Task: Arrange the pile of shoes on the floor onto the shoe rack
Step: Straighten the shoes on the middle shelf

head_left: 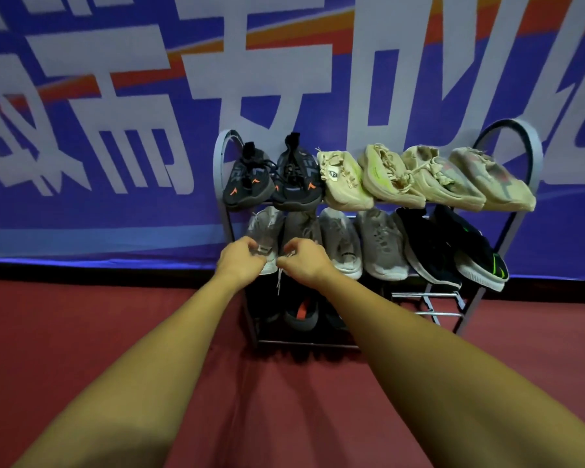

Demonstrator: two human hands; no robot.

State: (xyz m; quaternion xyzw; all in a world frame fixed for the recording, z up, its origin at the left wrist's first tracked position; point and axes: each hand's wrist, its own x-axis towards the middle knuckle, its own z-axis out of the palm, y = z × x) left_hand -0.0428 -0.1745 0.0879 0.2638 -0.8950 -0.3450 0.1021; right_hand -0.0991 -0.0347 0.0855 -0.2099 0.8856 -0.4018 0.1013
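While both arms were extended toward the shoe rack [534, 153], the left hand [242, 265] was closed on the toe of one grey shoe [265, 231] and the right hand [304, 261] on its neighbour [301, 226], the fingers curled narrowly around the front edges. The pair was seated at the left end of the middle shelf, probably so that it could be squared against the frame. Toes were pointed outward on every shelf, presumably for uniform rows. No shoes were seen on the floor [81, 315]; the task was judged nearly complete.

Bare forearms, no sleeves/rings; left grip [240, 263], right grip [303, 261].
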